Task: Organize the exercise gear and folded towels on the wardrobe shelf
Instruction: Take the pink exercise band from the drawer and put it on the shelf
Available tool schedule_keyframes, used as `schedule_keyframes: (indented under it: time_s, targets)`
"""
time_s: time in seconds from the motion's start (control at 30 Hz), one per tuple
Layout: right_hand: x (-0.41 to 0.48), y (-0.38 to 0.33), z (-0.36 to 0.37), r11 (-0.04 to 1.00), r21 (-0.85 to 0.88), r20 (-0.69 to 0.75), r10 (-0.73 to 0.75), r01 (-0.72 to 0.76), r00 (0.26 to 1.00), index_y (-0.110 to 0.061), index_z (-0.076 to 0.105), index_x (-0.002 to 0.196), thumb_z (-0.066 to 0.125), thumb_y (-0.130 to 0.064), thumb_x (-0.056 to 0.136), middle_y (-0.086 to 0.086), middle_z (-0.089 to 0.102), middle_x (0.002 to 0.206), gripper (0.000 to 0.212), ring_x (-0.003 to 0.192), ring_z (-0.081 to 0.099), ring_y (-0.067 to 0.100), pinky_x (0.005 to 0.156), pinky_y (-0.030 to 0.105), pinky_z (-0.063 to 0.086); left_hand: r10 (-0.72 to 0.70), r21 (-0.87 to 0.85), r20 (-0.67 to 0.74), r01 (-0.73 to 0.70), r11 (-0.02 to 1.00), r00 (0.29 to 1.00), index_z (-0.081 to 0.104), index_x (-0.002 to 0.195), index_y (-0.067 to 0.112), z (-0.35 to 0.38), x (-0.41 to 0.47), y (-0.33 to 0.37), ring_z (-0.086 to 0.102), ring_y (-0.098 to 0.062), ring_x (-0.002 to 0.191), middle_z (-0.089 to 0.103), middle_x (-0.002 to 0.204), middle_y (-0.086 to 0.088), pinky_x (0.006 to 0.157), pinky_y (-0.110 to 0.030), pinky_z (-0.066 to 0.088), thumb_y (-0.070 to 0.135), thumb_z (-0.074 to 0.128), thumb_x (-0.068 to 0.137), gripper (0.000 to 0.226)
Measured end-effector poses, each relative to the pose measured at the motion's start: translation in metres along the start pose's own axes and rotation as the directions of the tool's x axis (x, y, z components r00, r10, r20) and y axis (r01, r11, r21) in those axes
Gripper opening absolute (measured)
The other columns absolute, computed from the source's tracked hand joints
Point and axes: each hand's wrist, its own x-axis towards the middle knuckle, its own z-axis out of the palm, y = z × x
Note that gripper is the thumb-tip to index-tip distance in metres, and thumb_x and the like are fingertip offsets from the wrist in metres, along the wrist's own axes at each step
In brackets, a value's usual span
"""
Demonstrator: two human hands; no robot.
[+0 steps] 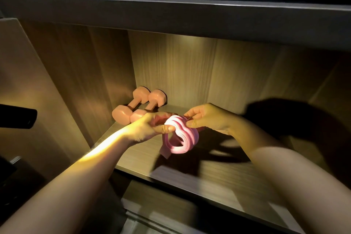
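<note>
Both hands hold a coiled pink resistance band (180, 137) just above the wooden wardrobe shelf (218, 175). My left hand (152, 127) grips its left side, thumb pressed on the coil. My right hand (207, 118) pinches the band's upper right edge between thumb and forefinger. A loose end of the band hangs down under the coil. Two pink dumbbells (138, 104) lie side by side in the shelf's back left corner, just behind my left hand.
A shelf board (171, 13) runs overhead. The wardrobe's left side panel (57, 81) stands close to the dumbbells. A dark object (17, 118) juts in at the far left. The hands cast strong shadows over the right part of the shelf.
</note>
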Motion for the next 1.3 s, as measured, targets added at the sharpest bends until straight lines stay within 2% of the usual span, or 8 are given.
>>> schedule_keyframes:
  time_s: [0.2, 0.4, 0.6, 0.83, 0.93, 1.0, 1.1, 1.3]
  targets:
    - [0.005, 0.004, 0.001, 0.991, 0.134, 0.052, -0.025, 0.018, 0.998, -0.011, 0.073, 0.109, 0.057, -0.018, 0.098, 0.007, 0.074, 0.102, 0.02, 0.094, 0.069, 0.017, 0.085, 0.033, 0.057, -0.077, -0.067, -0.176, 0.066, 0.996, 0.981, 0.067, 0.101, 0.004, 0.005, 0.007, -0.011, 0.071, -0.026, 0.086, 0.072, 0.091, -0.014, 0.087, -0.036, 0.056, 0.044, 0.066, 0.08, 0.044]
    - [0.016, 0.012, 0.009, 0.987, 0.156, 0.156, -0.001, -0.024, 0.988, -0.011, 0.071, 0.109, 0.071, -0.023, 0.089, 0.004, 0.075, 0.098, 0.024, 0.095, 0.071, 0.018, 0.084, 0.032, 0.057, -0.175, -0.11, -0.243, 0.152, 0.982, 0.954, 0.065, 0.09, 0.006, 0.005, 0.013, -0.022, 0.054, -0.009, 0.05, 0.06, 0.059, 0.0, 0.052, -0.019, 0.048, 0.053, 0.07, 0.069, 0.051]
    - [0.035, 0.025, 0.015, 0.993, 0.117, 0.069, -0.002, -0.006, 0.998, -0.012, 0.073, 0.106, 0.075, -0.014, 0.084, 0.004, 0.076, 0.095, 0.023, 0.092, 0.072, 0.016, 0.078, 0.027, 0.056, -0.131, -0.219, -0.258, 0.074, 0.973, 0.957, 0.065, 0.106, 0.006, 0.008, 0.013, -0.043, 0.069, -0.015, 0.071, 0.073, 0.084, -0.004, 0.064, -0.02, 0.054, 0.04, 0.073, 0.075, 0.047]
    - [0.047, 0.04, -0.008, 0.999, 0.027, -0.027, 0.025, -0.025, 0.999, -0.018, 0.074, 0.106, 0.076, -0.015, 0.083, -0.003, 0.076, 0.096, 0.024, 0.103, 0.068, 0.017, 0.096, 0.034, 0.051, -0.24, 0.223, 0.017, 0.23, 0.947, 0.971, 0.042, 0.13, 0.032, -0.004, -0.014, -0.1, 0.059, -0.005, 0.105, 0.055, 0.12, 0.012, 0.088, -0.019, 0.052, 0.038, 0.081, 0.076, 0.067]
    - [0.055, 0.045, -0.02, 0.999, -0.002, -0.086, 0.047, -0.047, 0.995, -0.018, 0.074, 0.107, 0.077, -0.018, 0.082, -0.005, 0.076, 0.098, 0.025, 0.11, 0.064, 0.015, 0.099, 0.036, 0.049, -0.234, 0.285, -0.116, 0.258, 0.923, 0.965, 0.051, 0.119, 0.03, -0.003, -0.007, -0.102, 0.066, -0.005, 0.086, 0.063, 0.104, 0.011, 0.073, -0.019, 0.055, 0.031, 0.076, 0.082, 0.045]
    - [0.061, 0.05, -0.027, 0.999, -0.004, -0.124, 0.034, -0.035, 0.992, -0.019, 0.074, 0.103, 0.077, -0.016, 0.082, -0.004, 0.076, 0.094, 0.022, 0.098, 0.069, 0.014, 0.088, 0.032, 0.055, -0.159, 0.358, -0.298, 0.264, 0.896, 0.941, 0.054, 0.11, 0.029, -0.002, 0.003, -0.097, 0.067, -0.008, 0.076, 0.063, 0.09, 0.011, 0.064, -0.019, 0.053, 0.027, 0.073, 0.085, 0.031]
    - [0.069, 0.061, -0.031, 0.999, -0.04, -0.193, 0.014, -0.022, 0.981, -0.025, 0.072, 0.098, 0.079, -0.011, 0.079, -0.005, 0.075, 0.091, 0.024, 0.09, 0.071, 0.013, 0.077, 0.027, 0.057, 0.029, 0.526, -0.479, 0.261, 0.809, 0.877, 0.059, 0.114, 0.027, -0.007, 0.009, -0.09, 0.064, -0.008, 0.09, 0.064, 0.1, 0.014, 0.076, -0.027, 0.057, 0.031, 0.075, 0.083, 0.036]
    - [0.106, 0.079, -0.003, 0.961, -0.277, -0.23, -0.037, -0.029, 0.972, -0.025, 0.061, 0.122, 0.076, -0.016, 0.078, -0.008, 0.064, 0.114, 0.047, 0.106, 0.06, 0.011, 0.085, 0.026, 0.049, 0.217, 0.696, -0.517, 0.259, 0.669, 0.828, 0.058, 0.12, 0.027, -0.002, -0.011, -0.11, 0.062, -0.005, 0.093, 0.066, 0.108, 0.008, 0.076, -0.025, 0.056, 0.037, 0.075, 0.081, 0.044]
